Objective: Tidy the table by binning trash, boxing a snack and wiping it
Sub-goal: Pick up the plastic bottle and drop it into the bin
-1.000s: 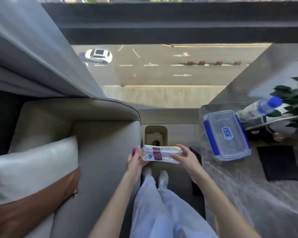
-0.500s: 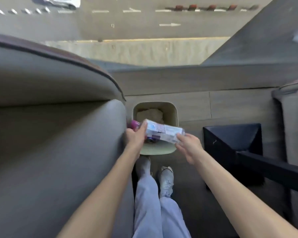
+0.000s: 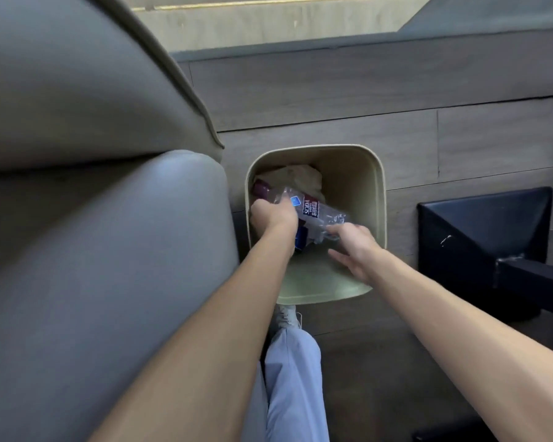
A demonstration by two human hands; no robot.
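Holding a soda bottle inside the bin

Reaching down together, both hands meet at the mouth of a beige bin standing on the wooden floor beside a grey sofa. The left hand is clenched around the neck end of a clear plastic soda bottle, whose purple cap points towards the sofa. The bottle lies tilted across the opening, partly below the rim, above crumpled paper. The right hand has its fingers loosely spread at the bottle's base; whether it grips there cannot be told. A black table base stands to the right.
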